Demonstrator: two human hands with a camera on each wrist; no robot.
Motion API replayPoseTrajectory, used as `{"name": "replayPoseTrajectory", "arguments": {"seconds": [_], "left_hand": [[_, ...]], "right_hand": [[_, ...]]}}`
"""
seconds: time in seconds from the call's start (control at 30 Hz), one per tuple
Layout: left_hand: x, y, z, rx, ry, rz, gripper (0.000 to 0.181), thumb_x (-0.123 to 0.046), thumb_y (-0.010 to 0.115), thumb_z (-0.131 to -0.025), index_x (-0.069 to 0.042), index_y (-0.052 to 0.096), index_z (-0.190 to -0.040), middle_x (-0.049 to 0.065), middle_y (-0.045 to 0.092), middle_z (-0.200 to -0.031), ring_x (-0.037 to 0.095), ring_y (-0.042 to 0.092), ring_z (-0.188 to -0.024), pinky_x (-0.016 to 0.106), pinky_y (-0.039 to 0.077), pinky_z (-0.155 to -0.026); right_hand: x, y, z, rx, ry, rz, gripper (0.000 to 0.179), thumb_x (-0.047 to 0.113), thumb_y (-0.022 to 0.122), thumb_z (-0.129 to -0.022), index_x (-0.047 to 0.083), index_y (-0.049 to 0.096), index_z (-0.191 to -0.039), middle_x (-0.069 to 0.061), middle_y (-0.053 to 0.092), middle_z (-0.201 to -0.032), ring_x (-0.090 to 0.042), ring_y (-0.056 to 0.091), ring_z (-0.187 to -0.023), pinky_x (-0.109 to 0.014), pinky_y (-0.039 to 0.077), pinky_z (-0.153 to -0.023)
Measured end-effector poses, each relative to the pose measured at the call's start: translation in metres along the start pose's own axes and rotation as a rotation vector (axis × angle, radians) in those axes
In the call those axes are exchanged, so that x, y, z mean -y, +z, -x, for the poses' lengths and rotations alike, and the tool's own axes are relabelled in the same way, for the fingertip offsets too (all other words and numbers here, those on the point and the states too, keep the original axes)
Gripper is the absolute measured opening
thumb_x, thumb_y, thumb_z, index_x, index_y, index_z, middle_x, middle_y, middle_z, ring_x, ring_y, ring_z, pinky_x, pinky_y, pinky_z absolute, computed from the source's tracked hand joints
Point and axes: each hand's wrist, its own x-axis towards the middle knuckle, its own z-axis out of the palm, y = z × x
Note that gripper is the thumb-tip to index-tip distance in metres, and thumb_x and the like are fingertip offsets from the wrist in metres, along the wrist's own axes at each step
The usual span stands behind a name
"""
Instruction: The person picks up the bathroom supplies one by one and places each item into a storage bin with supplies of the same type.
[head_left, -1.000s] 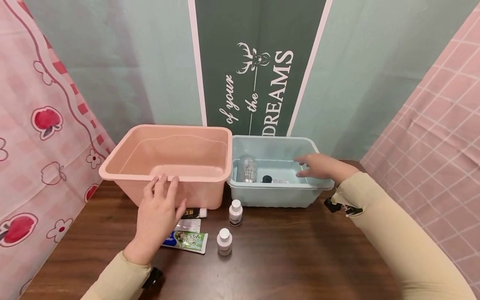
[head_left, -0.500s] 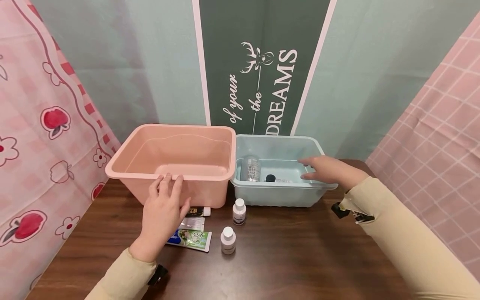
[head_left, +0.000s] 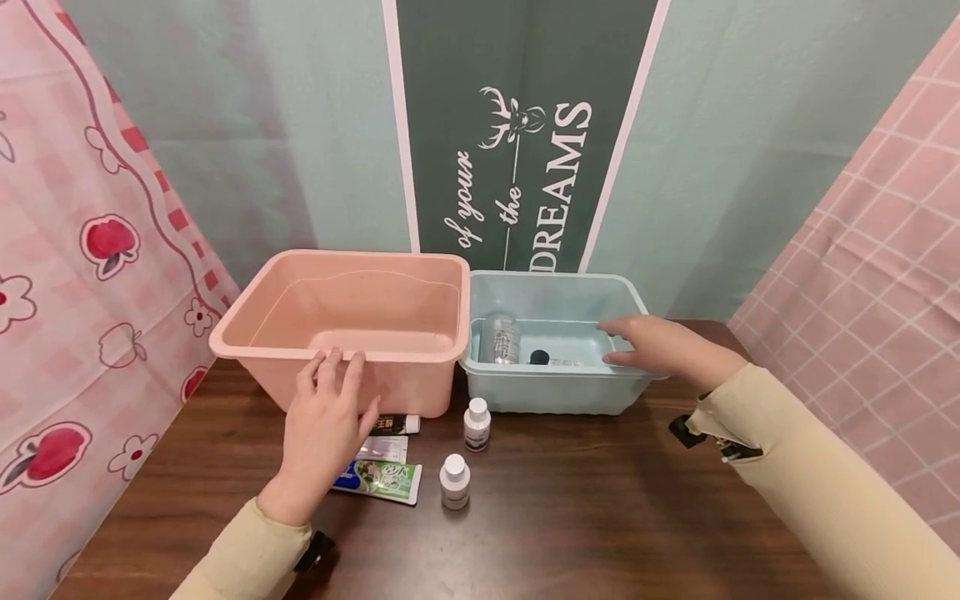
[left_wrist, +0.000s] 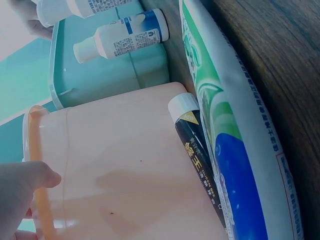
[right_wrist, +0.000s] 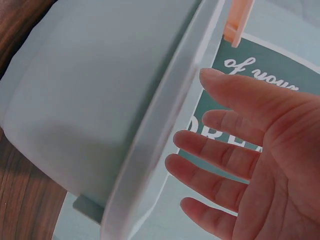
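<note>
My left hand (head_left: 322, 421) rests at the front rim of a pink plastic bin (head_left: 405, 387), fingertips right at the edge; the left wrist view shows the thumb (left_wrist: 42, 176) along the rim's outer side. Over the right end of a light blue bin (head_left: 555, 393) hovers my right hand (head_left: 656, 343), fingers spread and nothing between them. Its bare palm faces the camera in the right wrist view. Inside the blue bin lie a clear bottle (head_left: 501, 340) and a black-capped item (head_left: 539, 357), the latter partly hidden by the front wall.
Two white capped bottles (head_left: 477, 425) stand on the wooden table (head_left: 585, 500) before the bins. Beside my left hand lie a black tube (head_left: 392, 425), a pale tube or packet (head_left: 384, 450) and a green-and-blue toothpaste tube (head_left: 386, 482). Curtains (head_left: 315, 125) enclose the back and sides.
The head view shifted slightly, moving the whole scene a little to the right. My right hand stays over the blue bin, its forearm slightly farther right; the left hand keeps its place at the pink rim.
</note>
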Motion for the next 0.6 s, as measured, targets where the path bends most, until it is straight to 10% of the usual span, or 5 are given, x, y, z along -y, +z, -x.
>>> {"name": "replayPoseTrajectory", "arguments": {"seconds": [0.6], "left_hand": [[0.001,0.003,0.001,-0.003,-0.011,0.004,0.061,-0.025,0.071,-0.073,0.001,0.051,-0.123,0.03,0.046,-0.12,0.05,0.043,-0.108,0.056,0.048,-0.073]], "right_hand": [[0.012,0.001,0.014,-0.027,-0.013,0.032,0.056,0.027,0.067,-0.085,-0.002,0.051,-0.13,-0.026,0.055,-0.123,-0.038,0.053,-0.112,-0.051,0.043,-0.09]]}}
